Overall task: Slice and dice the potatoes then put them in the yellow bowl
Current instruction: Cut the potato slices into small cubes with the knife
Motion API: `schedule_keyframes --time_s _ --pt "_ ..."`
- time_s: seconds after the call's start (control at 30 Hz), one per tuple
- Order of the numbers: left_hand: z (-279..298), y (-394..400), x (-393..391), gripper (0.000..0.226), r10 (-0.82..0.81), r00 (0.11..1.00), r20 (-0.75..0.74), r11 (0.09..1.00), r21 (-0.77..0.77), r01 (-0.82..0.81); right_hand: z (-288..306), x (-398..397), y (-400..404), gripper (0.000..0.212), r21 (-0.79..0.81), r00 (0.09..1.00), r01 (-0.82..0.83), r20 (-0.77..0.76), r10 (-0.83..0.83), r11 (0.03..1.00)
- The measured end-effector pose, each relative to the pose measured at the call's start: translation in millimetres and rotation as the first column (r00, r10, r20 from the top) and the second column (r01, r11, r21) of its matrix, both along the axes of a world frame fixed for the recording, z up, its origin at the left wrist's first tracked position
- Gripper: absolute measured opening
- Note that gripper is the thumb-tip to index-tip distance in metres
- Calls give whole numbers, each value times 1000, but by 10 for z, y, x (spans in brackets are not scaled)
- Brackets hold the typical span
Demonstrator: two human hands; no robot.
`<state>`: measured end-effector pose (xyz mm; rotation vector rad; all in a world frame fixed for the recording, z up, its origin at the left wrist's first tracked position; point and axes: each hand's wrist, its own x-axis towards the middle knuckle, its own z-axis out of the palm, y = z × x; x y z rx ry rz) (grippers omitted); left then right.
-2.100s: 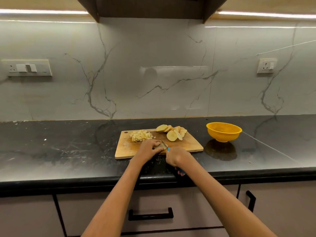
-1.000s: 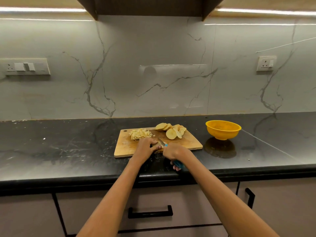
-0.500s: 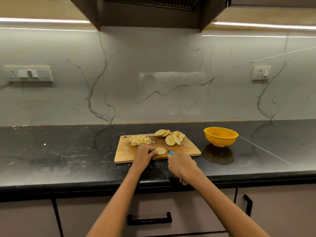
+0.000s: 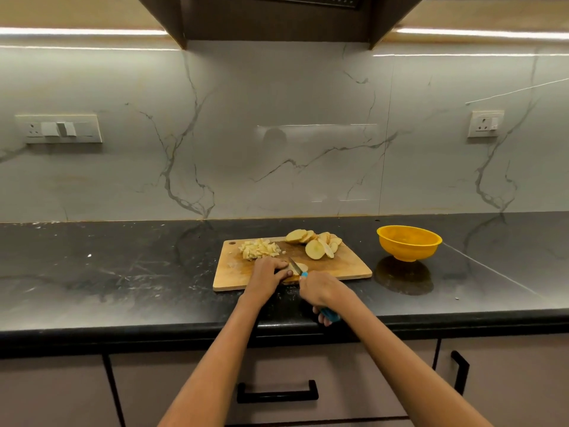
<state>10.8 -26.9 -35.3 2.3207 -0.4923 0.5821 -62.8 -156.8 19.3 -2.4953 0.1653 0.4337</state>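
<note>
Centrally, on the rectangular wooden cutting board [image 4: 338, 266], the left hand [image 4: 267, 276] pins a single pale potato slice [image 4: 301, 267] under curled fingers while the right hand [image 4: 320, 290] clenches the blue handle of a small kitchen knife [image 4: 296, 265], whose blade rests across that slice. To dice well, the holding fingertips are best kept tucked behind the blade line, the cuts evenly spaced, and the slice then turned for cross-cuts; the knife tip should stay on the board for control. One heap of diced potato pieces [image 4: 259, 249] lies at the board's far left corner. One fanned group of round potato slices [image 4: 314, 244] lies at the far right; individual slices overlap too much for an exact count, though well over six show. One round yellow plastic bowl [image 4: 409, 243] stands on the black stone countertop [image 4: 123, 272], well apart to the right of the board; no potato is visible in it from this angle. Two hands, one knife and one board complete the tally.
</note>
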Motion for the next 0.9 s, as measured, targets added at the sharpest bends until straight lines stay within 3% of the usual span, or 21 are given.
schedule_keyframes --time_s 0.2,0.27,0.4,0.5,0.57,0.7,0.9 --pt "25 17 -24 20 -6 999 -32 998 68 8 79 42 50 33 26 996 -47 -72 49 999" --pt "15 9 -36 17 10 1000 -13 999 48 -9 17 -52 39 29 -30 997 -46 -62 44 998" --pt "4 -19 -54 17 24 1000 7 1000 10 -24 -124 -273 -24 36 -298 978 -127 120 169 946" --pt "15 -35 -92 27 80 996 -26 996 -36 -81 -54 -430 -115 37 -343 972 -121 148 181 931" --pt "7 -31 -99 29 94 994 -51 993 -64 -97 38 -455 -170 34 -285 974 -96 170 149 954" --pt "8 -1 -98 30 154 986 -57 982 -105 -159 26 -294 -150 47 -21 969 25 248 -19 999" --pt "4 6 -103 27 127 991 -52 986 -105 -132 -110 -133 45 48 22 980 11 200 -15 1000"
